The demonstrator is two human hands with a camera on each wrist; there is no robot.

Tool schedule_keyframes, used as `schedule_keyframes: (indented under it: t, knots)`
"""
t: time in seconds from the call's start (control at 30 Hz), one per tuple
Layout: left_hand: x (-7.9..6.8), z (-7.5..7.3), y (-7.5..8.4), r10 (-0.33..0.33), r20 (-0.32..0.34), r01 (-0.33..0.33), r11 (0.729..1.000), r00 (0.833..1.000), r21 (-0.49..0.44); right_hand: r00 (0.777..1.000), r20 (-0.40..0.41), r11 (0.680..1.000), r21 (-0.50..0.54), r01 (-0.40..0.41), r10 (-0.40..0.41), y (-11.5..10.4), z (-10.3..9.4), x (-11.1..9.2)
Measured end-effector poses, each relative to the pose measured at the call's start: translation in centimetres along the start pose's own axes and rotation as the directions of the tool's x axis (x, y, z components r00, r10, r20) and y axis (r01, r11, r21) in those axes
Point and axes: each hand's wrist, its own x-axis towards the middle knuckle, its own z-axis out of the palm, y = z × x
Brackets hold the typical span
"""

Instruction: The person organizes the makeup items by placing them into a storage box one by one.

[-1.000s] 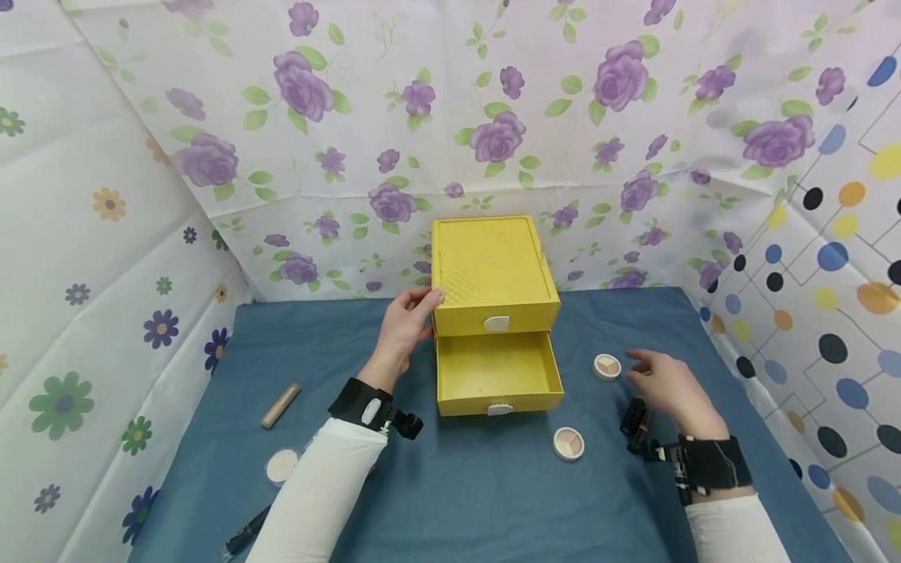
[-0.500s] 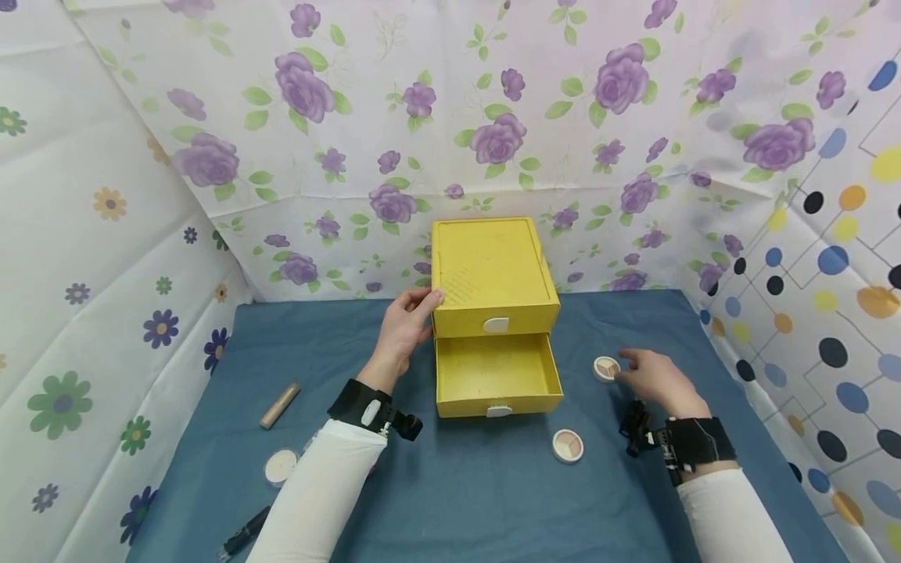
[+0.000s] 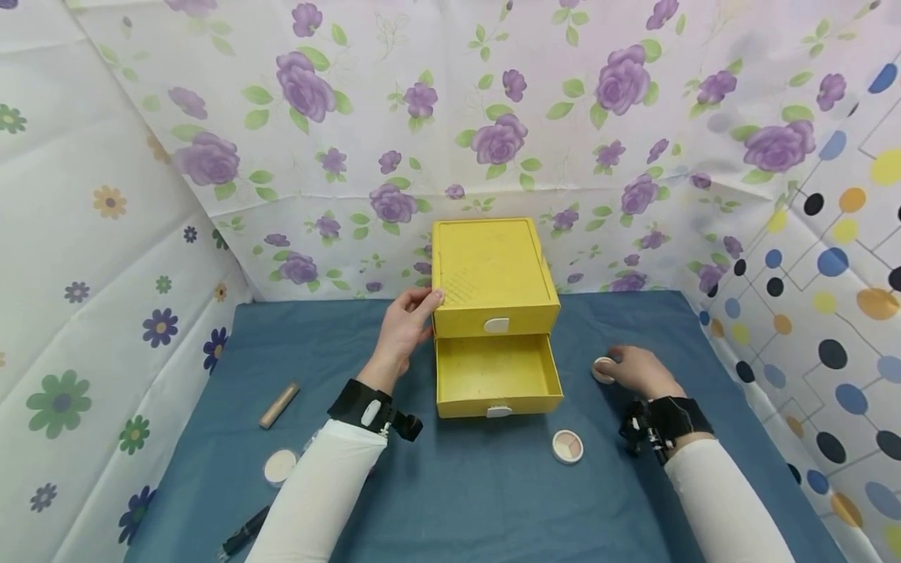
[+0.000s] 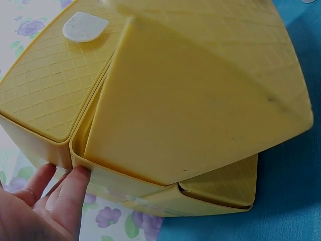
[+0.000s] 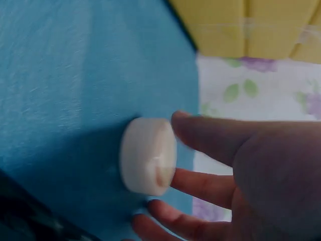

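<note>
A yellow drawer unit (image 3: 493, 266) stands at the back middle of the table, its top drawer pushed in. Below that, a drawer (image 3: 496, 374) is pulled out and bare inside. My left hand (image 3: 404, 328) touches the unit's left front corner; in the left wrist view its fingertips (image 4: 77, 175) press the side near the drawer seams. To the right, my right hand (image 3: 644, 371) is at a round three-shade cream compact (image 3: 603, 370). Thumb and fingers are spread about its rim in the right wrist view; firm contact is unclear. A second such compact (image 3: 567, 446) lies nearer, right of the drawer.
On the left lie a tan tube (image 3: 279, 406), a round pale compact (image 3: 281, 466) and a dark, slim item (image 3: 244, 533), partly behind my left sleeve. Blue cloth (image 3: 464, 493) covers the table. Patterned sheets (image 3: 338, 156) close off the back and both sides.
My right hand has moved left, from beside the farther compact to over its right part, with the fingers now about the rim. The left hand and drawer unit have stayed put.
</note>
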Motion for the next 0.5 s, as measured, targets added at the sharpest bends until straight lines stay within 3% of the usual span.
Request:
schedule_keyframes:
  t: [0.3, 0.4, 0.5]
  knots:
    - [0.1, 0.1, -0.1, -0.005, 0.007, 0.005, 1.000, 1.000, 0.004, 0.999, 0.020, 0.998, 0.047, -0.031, 0.031, -0.7, -0.1, 0.5]
    - [0.0, 0.0, -0.1, -0.001, 0.004, 0.001, 1.000, 1.000, 0.003, 0.999, -0.017, 0.998, 0.063, -0.026, 0.027, -1.3, 0.1, 0.9]
    - [0.0, 0.0, -0.1, 0.000, 0.007, 0.000, 1.000, 1.000, -0.004, 0.998, -0.055, 1.000, 0.016, 0.009, -0.009, -1.7, 0.9, 1.2]
